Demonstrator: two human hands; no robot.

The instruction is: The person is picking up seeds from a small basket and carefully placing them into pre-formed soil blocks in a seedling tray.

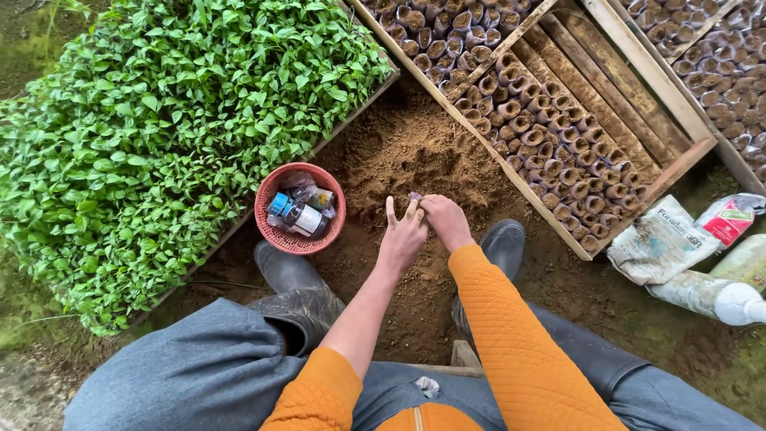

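Observation:
My left hand (401,237) and my right hand (445,220) meet over a mound of loose brown soil (407,156) between my boots. Together they pinch a small soil-filled pot (414,196) at the fingertips. Orange sleeves cover both forearms. A wooden tray (638,80) beyond the hands holds several rows of small soil-filled pots (542,136).
A red plastic basket (299,209) with small bottles and packets sits left of my hands. A wide bed of green seedlings (159,128) fills the left. Bags (662,239) and a white bottle (710,297) lie at the right. Black rubber boots (291,283) flank the soil.

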